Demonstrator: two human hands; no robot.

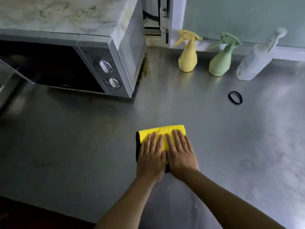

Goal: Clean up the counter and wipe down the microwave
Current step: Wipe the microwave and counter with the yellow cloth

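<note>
Both palms lie flat on a folded bright-yellow microfibre cloth with a black edge (162,134), which rests on the grey brushed-steel counter (82,146) in front of the silver two-dial microwave (105,63). The left hand (151,157) and right hand (180,153) sit side by side, fingers stretched out, gripping nothing. The microwave's door looks swung open, though the left edge is blurred. Brownish grime stains the counter beside its right wall.
</note>
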